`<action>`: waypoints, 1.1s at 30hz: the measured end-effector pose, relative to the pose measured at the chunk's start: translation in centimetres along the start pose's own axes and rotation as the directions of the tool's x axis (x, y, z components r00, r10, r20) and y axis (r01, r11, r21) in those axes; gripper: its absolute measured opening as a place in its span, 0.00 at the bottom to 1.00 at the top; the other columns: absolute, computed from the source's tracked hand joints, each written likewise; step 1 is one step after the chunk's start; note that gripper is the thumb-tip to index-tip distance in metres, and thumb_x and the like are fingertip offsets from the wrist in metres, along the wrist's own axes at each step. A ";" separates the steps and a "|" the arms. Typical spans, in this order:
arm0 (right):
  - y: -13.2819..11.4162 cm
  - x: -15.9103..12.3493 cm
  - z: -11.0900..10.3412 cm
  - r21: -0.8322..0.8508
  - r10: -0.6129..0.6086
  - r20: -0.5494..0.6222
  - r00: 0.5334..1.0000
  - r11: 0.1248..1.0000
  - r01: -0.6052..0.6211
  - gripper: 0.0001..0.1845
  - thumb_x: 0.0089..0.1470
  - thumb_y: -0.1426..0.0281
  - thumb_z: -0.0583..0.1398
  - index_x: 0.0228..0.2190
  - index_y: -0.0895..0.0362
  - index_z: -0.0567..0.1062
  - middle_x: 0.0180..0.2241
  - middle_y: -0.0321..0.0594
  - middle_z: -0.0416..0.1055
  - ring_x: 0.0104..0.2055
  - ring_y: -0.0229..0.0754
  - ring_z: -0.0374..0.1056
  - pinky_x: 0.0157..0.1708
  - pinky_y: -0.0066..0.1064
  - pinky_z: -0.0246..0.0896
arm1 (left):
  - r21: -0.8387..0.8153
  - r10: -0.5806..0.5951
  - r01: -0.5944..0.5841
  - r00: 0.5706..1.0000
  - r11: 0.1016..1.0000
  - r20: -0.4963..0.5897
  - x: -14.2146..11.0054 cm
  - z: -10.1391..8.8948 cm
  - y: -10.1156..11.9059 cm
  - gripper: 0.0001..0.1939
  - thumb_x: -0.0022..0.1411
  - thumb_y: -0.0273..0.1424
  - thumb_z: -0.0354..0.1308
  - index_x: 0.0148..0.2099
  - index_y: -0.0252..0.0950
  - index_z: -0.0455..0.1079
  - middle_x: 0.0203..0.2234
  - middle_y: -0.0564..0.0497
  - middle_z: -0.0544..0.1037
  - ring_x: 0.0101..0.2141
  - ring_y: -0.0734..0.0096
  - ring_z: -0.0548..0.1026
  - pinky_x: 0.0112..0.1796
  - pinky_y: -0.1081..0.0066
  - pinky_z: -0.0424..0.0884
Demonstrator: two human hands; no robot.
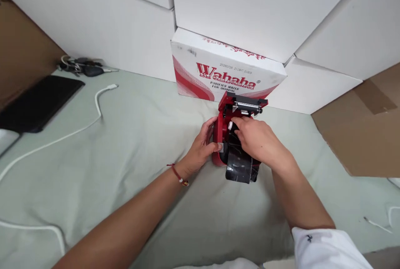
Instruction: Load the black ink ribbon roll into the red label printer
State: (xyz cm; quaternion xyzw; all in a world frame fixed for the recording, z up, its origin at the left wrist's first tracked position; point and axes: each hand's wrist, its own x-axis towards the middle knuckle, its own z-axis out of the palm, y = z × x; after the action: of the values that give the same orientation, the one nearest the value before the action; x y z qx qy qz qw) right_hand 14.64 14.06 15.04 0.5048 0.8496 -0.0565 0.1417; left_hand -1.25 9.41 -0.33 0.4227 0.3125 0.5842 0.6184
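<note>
A red-and-black device (220, 127), which looks like a small label printer, stands on the cloth with its lid (246, 104) raised and a dark roller bar showing on it. My left hand (203, 142) grips the device's left side, thumb on a grey tab and fingers around the outer wall. A glossy black roll (239, 163) with a white core end (230, 125) sits partly in the device, its loose band hanging over the front edge. My right hand (254, 135) is closed over the roll, fingertips at the white core; the hand hides part of the interior.
Behind the device, a white-and-red Wahaha water carton (225, 73) leans near white panels (250, 6). Left lie a dark flat tablet-like slab (43, 102), keys (87, 67) and a white cable (78, 130). A brown cardboard box (365, 127) stands at right. Pale green cloth (125, 135) covers the surface.
</note>
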 end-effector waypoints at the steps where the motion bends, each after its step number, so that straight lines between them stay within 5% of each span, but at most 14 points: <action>1: 0.0 0.4 0.1 0.004 -0.008 -0.009 1.000 1.000 0.008 0.24 0.72 0.75 0.53 0.65 0.58 0.72 0.57 0.56 0.80 0.51 0.59 0.80 0.44 0.42 0.68 | -0.003 -0.002 0.002 1.000 1.000 0.000 0.0 0.0 0.0 0.43 0.57 0.29 0.66 0.73 0.47 0.61 0.74 0.47 0.65 0.75 0.47 0.59 0.76 0.45 0.53; 7: 0.8 2.5 1.5 0.079 -0.079 -0.004 0.997 0.994 0.079 0.21 0.69 0.78 0.56 0.60 0.60 0.78 0.53 0.55 0.82 0.52 0.59 0.80 0.48 0.43 0.71 | -0.018 -0.006 0.006 1.000 1.000 0.005 0.2 0.0 -0.2 0.44 0.56 0.30 0.68 0.73 0.46 0.60 0.74 0.45 0.65 0.75 0.44 0.59 0.75 0.43 0.54; 10: 1.8 1.9 2.2 0.202 -0.168 -0.150 0.974 0.959 0.197 0.21 0.69 0.76 0.60 0.61 0.59 0.78 0.62 0.53 0.79 0.61 0.58 0.77 0.57 0.46 0.73 | -0.016 -0.009 0.009 1.000 1.000 -0.005 0.1 0.0 -0.1 0.44 0.56 0.30 0.69 0.73 0.46 0.60 0.74 0.45 0.65 0.75 0.44 0.59 0.75 0.42 0.54; 16: 2.3 -5.4 4.6 0.263 -0.317 -0.579 0.751 0.800 0.540 0.17 0.72 0.76 0.60 0.59 0.54 0.79 0.55 0.46 0.83 0.54 0.45 0.80 0.55 0.40 0.77 | 0.004 -0.025 0.025 1.000 1.000 -0.003 -0.1 0.4 0.8 0.43 0.58 0.31 0.67 0.73 0.46 0.59 0.74 0.44 0.66 0.74 0.44 0.61 0.75 0.42 0.56; 21: 1.2 -10.0 9.8 0.163 -0.259 -0.716 0.649 0.841 0.515 0.26 0.66 0.84 0.62 0.62 0.57 0.77 0.59 0.53 0.81 0.57 0.51 0.76 0.56 0.47 0.76 | 0.107 0.006 -0.002 0.999 0.994 -0.042 -0.6 0.3 1.0 0.40 0.59 0.32 0.65 0.72 0.48 0.60 0.77 0.46 0.62 0.77 0.47 0.59 0.75 0.42 0.56; 24: 0.4 -10.5 12.2 0.169 -0.153 -0.783 0.603 0.880 0.443 0.31 0.65 0.85 0.61 0.65 0.56 0.75 0.58 0.53 0.81 0.58 0.52 0.75 0.58 0.50 0.75 | 0.230 0.076 -0.040 0.986 0.972 -0.149 -0.1 0.3 1.8 0.37 0.62 0.35 0.63 0.72 0.49 0.60 0.78 0.48 0.60 0.79 0.49 0.53 0.77 0.43 0.51; 28: -0.5 -10.2 13.6 0.207 -0.056 -0.823 0.566 0.898 0.389 0.33 0.65 0.86 0.60 0.67 0.54 0.74 0.58 0.49 0.81 0.59 0.50 0.75 0.64 0.52 0.71 | 0.415 0.228 -0.101 0.936 0.904 -0.268 3.0 0.8 4.9 0.27 0.71 0.39 0.57 0.69 0.43 0.64 0.75 0.44 0.66 0.77 0.51 0.59 0.76 0.48 0.53; 33: -1.0 -9.9 14.3 0.213 -0.033 -0.842 0.539 0.897 0.388 0.34 0.66 0.85 0.59 0.68 0.51 0.73 0.58 0.46 0.82 0.60 0.49 0.74 0.67 0.52 0.69 | 0.466 0.236 -0.142 0.960 0.874 -0.151 7.4 1.7 8.7 0.21 0.77 0.44 0.53 0.61 0.38 0.75 0.65 0.43 0.78 0.69 0.53 0.71 0.73 0.53 0.62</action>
State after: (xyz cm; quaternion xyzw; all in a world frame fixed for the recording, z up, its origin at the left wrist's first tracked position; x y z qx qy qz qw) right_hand 20.85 1.82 4.34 0.3809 0.8445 0.0061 -0.3765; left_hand -2.80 16.10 8.96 0.5211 0.4575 0.5938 0.4081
